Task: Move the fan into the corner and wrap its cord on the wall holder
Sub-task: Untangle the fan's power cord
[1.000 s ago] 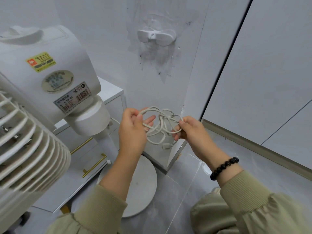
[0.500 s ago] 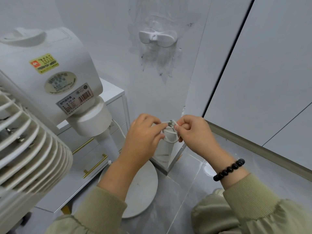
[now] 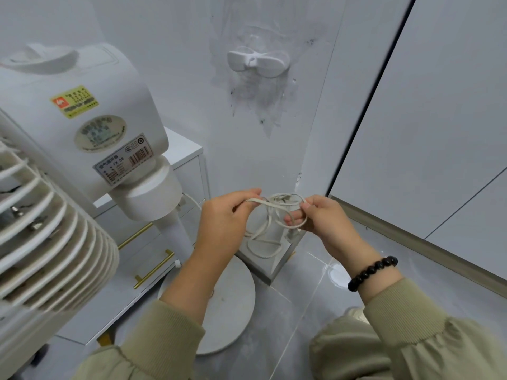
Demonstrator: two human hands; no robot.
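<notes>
White cord (image 3: 267,204), top strand crosswise between pinching left hand (image 3: 225,218) and right hand (image 3: 326,220), loops apparently dangling straight down.

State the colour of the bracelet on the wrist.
Black; the bracelet shows best in the head view.

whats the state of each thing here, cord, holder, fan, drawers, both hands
cord, loosely looped, held between both hands, not on the holder
wall holder, bare, no cord wound on it
fan, upright on its round base
drawers, shut
left hand, pinches a cord strand
right hand, holds the loops in curled fingers
</notes>
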